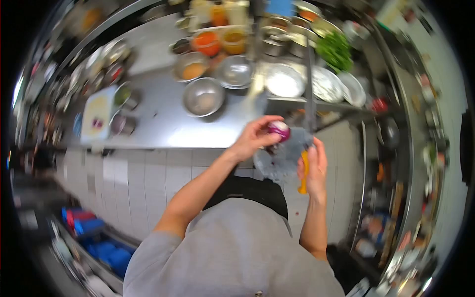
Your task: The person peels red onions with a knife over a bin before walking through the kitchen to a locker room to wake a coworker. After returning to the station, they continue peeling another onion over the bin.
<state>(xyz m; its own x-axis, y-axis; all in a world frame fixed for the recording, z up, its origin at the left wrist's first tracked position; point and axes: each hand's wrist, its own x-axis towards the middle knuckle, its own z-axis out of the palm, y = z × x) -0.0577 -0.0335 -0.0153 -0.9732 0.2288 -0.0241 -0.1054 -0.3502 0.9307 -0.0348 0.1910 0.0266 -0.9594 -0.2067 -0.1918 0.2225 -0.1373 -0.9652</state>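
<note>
My left hand (257, 136) holds a purple onion (279, 130) by its sides, with a pale patch on its upper face. In my right hand (316, 166) is the yellow handle (305, 171) of a knife; its long blade (310, 89) points up, away from me, blurred by motion. Below the onion and between my hands lies a bin lined with a translucent bag (282, 156), with some dark scraps inside.
A steel counter (163, 119) on the left bears metal bowls (203, 97) and a white cutting board (98, 115) with purple pieces. Beyond the blade are foil-like round trays (284, 80) and green leaves (335, 51). Blue containers (111, 255) stand low at the left.
</note>
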